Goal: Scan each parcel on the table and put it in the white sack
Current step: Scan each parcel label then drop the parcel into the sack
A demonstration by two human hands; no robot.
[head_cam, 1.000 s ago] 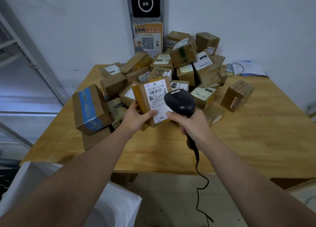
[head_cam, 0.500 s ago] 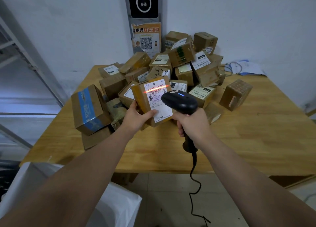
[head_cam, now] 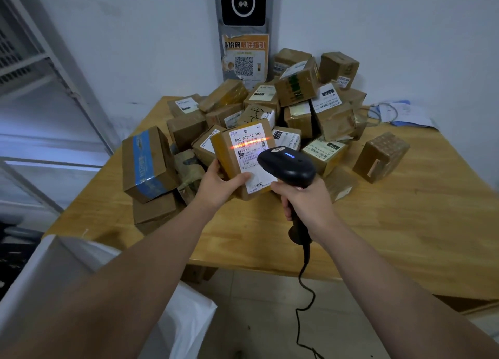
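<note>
The scanning step is in hand. Above the middle of the pale wooden counter (head_cam: 405, 223), the left hand (head_cam: 216, 188) grips a small brown cardboard parcel with a white shipping label (head_cam: 228, 156), thumb across its lower front and fingers behind it. The right hand (head_cam: 305, 204) is wrapped round the grip of a black corded handheld scanner (head_cam: 287, 165), whose red line (head_cam: 251, 142) lies across the label's barcode. I judge the next move is to carry this parcel off the counter's near left corner and drop it into the white sack (head_cam: 186, 318) that gapes below that corner. That asks only the left hand to let go. By count there is one scanner, one sack and one parcel in hand. About twenty brown parcels (head_cam: 297, 86) are heaped toward the counter's far side, overlapping too much for an exact tally.
</note>
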